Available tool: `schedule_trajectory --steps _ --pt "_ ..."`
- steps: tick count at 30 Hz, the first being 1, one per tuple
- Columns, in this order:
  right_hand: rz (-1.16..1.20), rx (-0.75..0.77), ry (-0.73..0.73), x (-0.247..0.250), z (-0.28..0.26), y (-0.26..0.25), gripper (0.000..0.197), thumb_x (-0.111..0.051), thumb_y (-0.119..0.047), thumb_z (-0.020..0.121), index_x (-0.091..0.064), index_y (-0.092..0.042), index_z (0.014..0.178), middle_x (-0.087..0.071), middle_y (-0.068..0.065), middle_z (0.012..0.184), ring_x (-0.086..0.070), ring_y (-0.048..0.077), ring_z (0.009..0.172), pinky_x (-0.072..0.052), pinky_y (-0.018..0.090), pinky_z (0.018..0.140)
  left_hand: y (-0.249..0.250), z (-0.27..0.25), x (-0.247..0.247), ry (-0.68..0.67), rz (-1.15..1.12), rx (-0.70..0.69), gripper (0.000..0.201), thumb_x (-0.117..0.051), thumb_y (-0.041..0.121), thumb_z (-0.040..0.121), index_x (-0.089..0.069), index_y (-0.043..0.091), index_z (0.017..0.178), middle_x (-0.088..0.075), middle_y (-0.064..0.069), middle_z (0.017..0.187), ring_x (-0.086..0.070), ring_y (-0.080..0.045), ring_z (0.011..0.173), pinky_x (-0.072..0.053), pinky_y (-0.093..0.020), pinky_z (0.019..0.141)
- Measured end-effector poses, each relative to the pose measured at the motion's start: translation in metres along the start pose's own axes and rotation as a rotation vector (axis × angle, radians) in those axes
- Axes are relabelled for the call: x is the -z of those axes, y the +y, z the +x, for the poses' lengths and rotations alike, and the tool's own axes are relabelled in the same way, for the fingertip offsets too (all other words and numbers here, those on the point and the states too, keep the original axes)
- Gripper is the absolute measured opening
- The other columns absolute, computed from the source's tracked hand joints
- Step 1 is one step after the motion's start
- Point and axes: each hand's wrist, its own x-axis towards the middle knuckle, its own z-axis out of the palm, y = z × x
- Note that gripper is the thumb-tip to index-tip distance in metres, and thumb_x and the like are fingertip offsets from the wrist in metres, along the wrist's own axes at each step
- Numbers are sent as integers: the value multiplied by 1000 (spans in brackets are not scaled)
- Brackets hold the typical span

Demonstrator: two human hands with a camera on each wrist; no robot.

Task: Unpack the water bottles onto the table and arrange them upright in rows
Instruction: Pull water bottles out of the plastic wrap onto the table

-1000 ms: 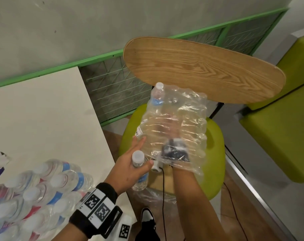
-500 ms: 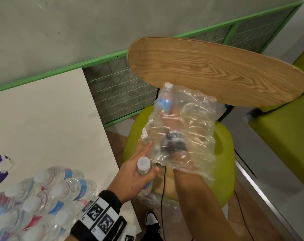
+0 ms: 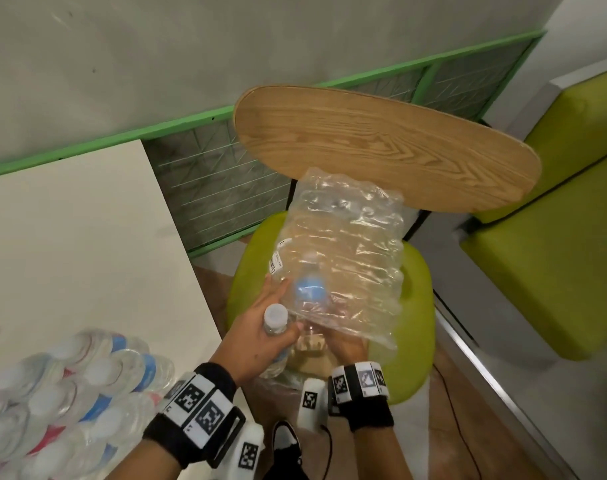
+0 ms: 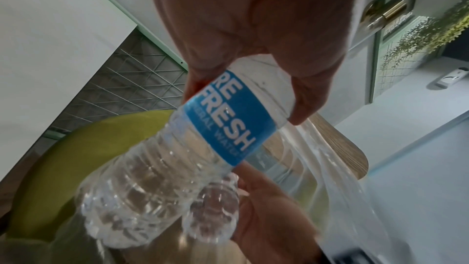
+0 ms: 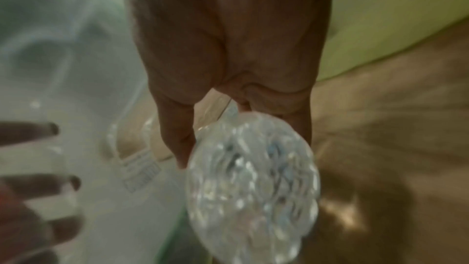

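My left hand (image 3: 276,303) grips a white-capped water bottle (image 3: 275,318) with a blue label (image 4: 228,119), its fingertips touching the clear plastic pack wrap (image 3: 350,251). That wrap is held up over a green chair. My right hand (image 3: 343,344) grips the base end of a second bottle (image 3: 309,291) that lies mostly inside the wrap. Its ribbed bottom (image 5: 251,184) fills the right wrist view, blurred. Several more bottles (image 3: 87,393) lie on their sides on the white table (image 3: 80,237) at bottom left.
The green chair seat (image 3: 413,306) with a wooden backrest (image 3: 381,147) stands right of the table. A green-framed mesh panel (image 3: 212,188) runs along the wall. Green upholstered seating (image 3: 555,254) is at the right. My shoe (image 3: 286,441) and a cable are on the floor.
My right arm has drawn back out of the wrap, sliding the second bottle down from the wrap's far end toward me. The left hand has kept hold of its bottle.
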Motion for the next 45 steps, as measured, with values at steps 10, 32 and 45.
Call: schedule_trajectory --steps 10,32,45 --pt "-339 274 -157 21 -57 45 64 -78 7 62 -49 -22 111 -64 4 113 -64 19 103 -55 25 82 -14 -29 4 11 134 -27 83 -66 26 80 -11 56 135 32 11 149 8 -15 145 -17 -32 116" --pt "-986 596 -919 -225 -155 139 59 -76 -12 64 -48 -38 109 -59 -15 108 -54 -8 99 -37 0 80 -128 -356 141 544 44 269 23 -66 48 73 -57 35 89 -42 15 95 -50 -6 98 -37 -10 87" --pt "-1068 723 -644 -267 -159 199 70 -76 -9 68 -43 -19 129 -40 -14 117 -39 1 111 -30 9 93 -184 -369 145 530 214 198 54 -55 75 64 -50 43 107 -41 20 113 -31 1 108 -23 -10 97"
